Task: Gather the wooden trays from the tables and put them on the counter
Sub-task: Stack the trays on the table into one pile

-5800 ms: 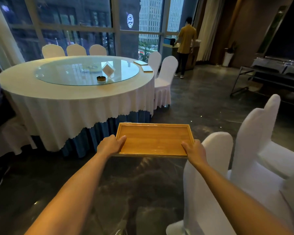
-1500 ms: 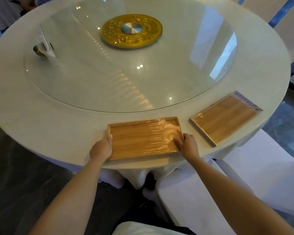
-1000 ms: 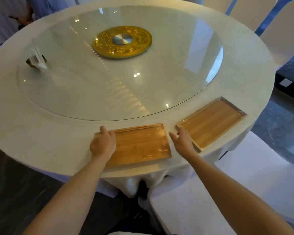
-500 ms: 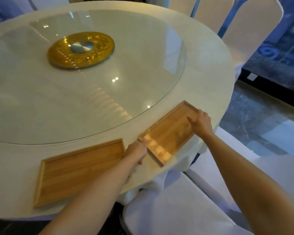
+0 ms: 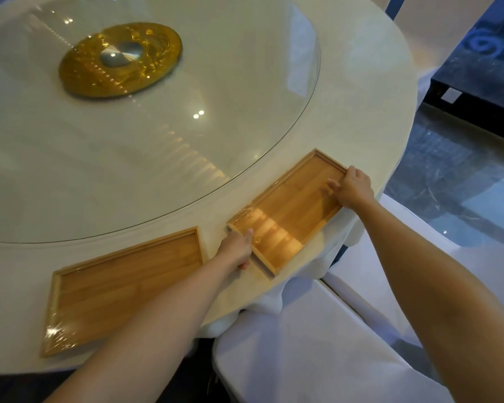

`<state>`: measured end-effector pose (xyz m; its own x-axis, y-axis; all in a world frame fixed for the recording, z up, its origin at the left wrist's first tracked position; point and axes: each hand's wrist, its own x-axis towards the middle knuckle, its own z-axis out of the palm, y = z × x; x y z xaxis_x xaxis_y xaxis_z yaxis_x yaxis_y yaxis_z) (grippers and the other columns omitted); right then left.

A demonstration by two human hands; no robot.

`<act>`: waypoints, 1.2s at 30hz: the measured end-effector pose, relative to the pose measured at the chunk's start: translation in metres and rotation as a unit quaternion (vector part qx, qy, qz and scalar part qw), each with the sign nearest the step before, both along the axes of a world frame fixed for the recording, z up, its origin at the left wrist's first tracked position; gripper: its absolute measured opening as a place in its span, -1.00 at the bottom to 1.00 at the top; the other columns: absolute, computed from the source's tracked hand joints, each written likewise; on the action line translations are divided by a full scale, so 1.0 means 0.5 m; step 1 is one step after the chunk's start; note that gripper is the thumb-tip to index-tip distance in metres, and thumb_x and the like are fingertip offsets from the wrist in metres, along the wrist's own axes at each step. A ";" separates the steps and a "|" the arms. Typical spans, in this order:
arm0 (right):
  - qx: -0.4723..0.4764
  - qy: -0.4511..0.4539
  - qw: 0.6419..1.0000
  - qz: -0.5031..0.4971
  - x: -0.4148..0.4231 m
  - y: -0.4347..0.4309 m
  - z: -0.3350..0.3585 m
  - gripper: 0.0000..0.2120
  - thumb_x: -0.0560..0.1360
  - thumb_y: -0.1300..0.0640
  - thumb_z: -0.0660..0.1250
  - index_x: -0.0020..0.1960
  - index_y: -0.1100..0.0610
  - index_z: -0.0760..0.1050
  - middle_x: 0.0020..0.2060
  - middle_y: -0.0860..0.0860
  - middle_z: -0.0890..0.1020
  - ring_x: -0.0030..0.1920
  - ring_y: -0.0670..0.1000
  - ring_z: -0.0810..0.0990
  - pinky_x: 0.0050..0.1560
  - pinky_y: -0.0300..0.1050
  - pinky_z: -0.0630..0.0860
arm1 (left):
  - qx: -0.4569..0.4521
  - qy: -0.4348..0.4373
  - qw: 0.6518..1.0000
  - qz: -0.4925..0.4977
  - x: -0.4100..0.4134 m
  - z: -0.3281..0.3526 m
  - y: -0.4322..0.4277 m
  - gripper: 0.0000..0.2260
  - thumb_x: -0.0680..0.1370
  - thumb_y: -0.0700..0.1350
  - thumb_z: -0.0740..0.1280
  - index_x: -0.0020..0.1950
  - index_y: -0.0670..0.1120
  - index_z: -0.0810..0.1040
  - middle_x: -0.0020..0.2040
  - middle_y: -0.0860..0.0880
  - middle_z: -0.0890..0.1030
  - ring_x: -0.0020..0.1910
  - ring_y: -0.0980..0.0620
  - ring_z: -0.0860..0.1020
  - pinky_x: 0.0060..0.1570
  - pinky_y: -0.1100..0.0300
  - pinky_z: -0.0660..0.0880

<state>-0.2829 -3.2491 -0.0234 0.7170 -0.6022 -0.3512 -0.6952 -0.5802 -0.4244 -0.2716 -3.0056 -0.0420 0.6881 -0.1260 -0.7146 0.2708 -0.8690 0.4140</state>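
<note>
Two plastic-wrapped wooden trays lie on the round white table [image 5: 361,82] near its front edge. The right tray [image 5: 291,210] lies at an angle, overhanging the edge slightly. My left hand [image 5: 237,247] grips its near-left end, thumb on the rim. My right hand [image 5: 352,189] grips its far-right end, fingers over the rim. The left tray [image 5: 120,283] lies flat beside my left forearm, with no hand on it.
A glass turntable [image 5: 186,135] with a gold centre disc [image 5: 120,59] covers the table's middle. White-covered chairs [image 5: 317,344] stand below the table edge to the right. Dark marble floor [image 5: 454,170] lies beyond.
I set the carried tray down on the table and let go. Both hands moved right to the second tray and now hold its two ends; my thumbs have closed onto the rims.
</note>
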 end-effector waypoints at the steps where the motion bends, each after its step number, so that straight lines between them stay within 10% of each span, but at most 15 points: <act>1: -0.004 0.001 1.000 0.001 -0.001 0.000 0.000 -0.36 0.56 -0.09 0.13 0.46 0.28 0.09 0.44 0.22 0.24 0.45 0.20 0.16 0.40 0.10 0.22 | -0.004 0.005 1.000 0.008 0.001 0.004 0.000 -0.49 0.64 0.10 -0.07 -0.04 -0.29 0.46 -0.49 -0.08 0.44 -0.52 -0.02 0.44 -0.51 0.22 0.31; 8: -0.040 0.020 0.998 -0.039 -0.035 0.021 -0.001 -0.42 0.54 -0.11 0.15 0.39 0.27 0.19 0.36 0.24 0.32 0.37 0.24 0.25 0.31 0.14 0.29 | -0.038 -0.007 0.999 0.016 0.004 0.020 0.016 -0.44 0.59 0.13 0.08 0.36 -0.31 0.22 -0.41 -0.13 0.54 -0.68 0.03 0.47 -0.65 0.31 0.40; 16: -0.011 0.029 0.986 -0.161 -0.096 0.061 0.010 -0.38 0.52 -0.15 0.18 0.37 0.28 0.24 0.38 0.25 0.30 0.39 0.25 0.23 0.36 0.18 0.21 | -0.015 -0.115 0.992 -0.049 0.016 0.069 0.040 -0.45 0.58 0.07 0.19 0.40 -0.28 0.15 0.29 -0.28 0.49 0.20 -0.24 0.52 -0.03 0.06 0.46; 28: 0.138 -0.049 0.959 -0.244 -0.064 0.244 0.068 -0.42 0.49 -0.09 0.27 0.33 0.27 0.26 0.30 0.27 0.41 0.35 0.24 0.29 0.35 0.17 0.28 | 0.004 -0.230 0.972 -0.040 0.098 0.139 0.228 -0.55 0.60 0.06 0.14 0.32 -0.27 0.32 0.18 -0.26 0.55 0.13 -0.23 0.54 -0.13 0.10 0.38; 36: 0.134 -0.064 0.981 -0.125 -0.021 0.462 0.072 -0.47 0.47 -0.04 0.31 0.29 0.26 0.27 0.26 0.24 0.44 0.30 0.24 0.34 0.31 0.19 0.33 | 0.067 -0.256 0.964 0.010 0.104 0.136 0.485 -0.60 0.62 0.07 0.05 0.26 -0.23 0.32 0.08 -0.24 0.58 0.03 -0.23 0.57 -0.16 0.06 0.42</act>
<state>-0.2934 -3.0178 0.0124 0.6081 -0.6624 -0.4376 -0.7317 -0.2540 -0.6325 -0.2194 -2.7630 0.0261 0.9566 -0.0389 -0.2889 0.0781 -0.9206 0.3827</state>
